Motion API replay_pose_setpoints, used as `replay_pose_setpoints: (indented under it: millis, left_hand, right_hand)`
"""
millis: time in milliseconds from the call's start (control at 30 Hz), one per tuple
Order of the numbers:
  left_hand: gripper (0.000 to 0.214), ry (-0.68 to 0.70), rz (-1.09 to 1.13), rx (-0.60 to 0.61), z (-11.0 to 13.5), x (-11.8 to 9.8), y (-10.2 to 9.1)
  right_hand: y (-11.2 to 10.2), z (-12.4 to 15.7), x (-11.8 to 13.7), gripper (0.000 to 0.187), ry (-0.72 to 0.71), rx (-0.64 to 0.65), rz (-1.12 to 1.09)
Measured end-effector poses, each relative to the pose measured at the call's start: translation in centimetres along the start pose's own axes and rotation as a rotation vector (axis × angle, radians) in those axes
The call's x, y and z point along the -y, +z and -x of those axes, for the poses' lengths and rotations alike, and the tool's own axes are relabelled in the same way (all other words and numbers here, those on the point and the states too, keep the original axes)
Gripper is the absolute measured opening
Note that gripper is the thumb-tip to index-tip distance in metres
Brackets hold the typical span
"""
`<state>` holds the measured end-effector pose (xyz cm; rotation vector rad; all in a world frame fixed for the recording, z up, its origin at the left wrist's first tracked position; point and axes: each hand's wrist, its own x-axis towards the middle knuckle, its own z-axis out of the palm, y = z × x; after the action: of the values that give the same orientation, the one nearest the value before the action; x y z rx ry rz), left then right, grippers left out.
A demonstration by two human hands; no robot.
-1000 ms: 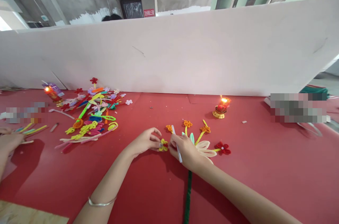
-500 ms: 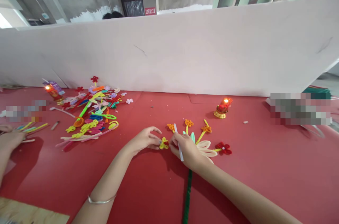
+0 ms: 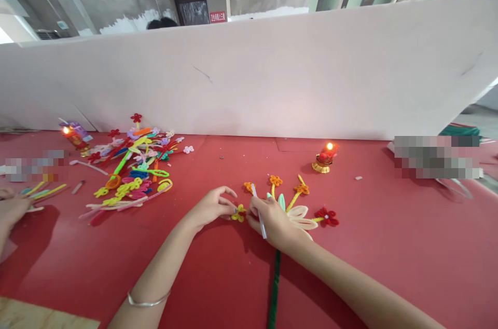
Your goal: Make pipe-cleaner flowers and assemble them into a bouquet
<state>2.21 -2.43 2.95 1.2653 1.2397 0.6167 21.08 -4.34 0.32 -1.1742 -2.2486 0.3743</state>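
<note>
Worktop [image 3: 447,241] ends at a white board [image 3: 272,74], decent room rightward. Yellow flower [image 3: 239,213] looks fuzzy, loopy; left hand [image 3: 212,208] half-curled there, can't tell if gripping; right hand [image 3: 272,220] pinches a clear stick [image 3: 263,228].

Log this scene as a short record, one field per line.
Left hand: fingertips at the yellow flower; grip unclear
Right hand: holds a pale stick beside cream petals
Flower piece: green stem, cream petals, orange flowers, red flower
Supplies: pile of colorful fuzzy stems and flowers, left of the hands
Lights: lit red lamp beyond the orange flowers; another lamp beside the pile
Other person's hand: at left edge, near yellow strips
Surface: red tabletop
</note>
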Motion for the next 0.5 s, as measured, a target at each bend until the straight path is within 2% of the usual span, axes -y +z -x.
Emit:
replay_pose_setpoints:
  millis: [300, 500]
  left_hand:
    - [0.035, 0.036, -0.038, -0.028, -0.2, 0.4, 0.8]
    - [0.038, 0.024, -0.056, -0.087, 0.0, 0.0, 1.6]
  right_hand:
    - [0.7, 0.1, -0.6, 0.023, 0.007, -0.002, -0.040]
    - [1.0, 0.2, -1.0, 0.020, 0.018, 0.002, -0.037]
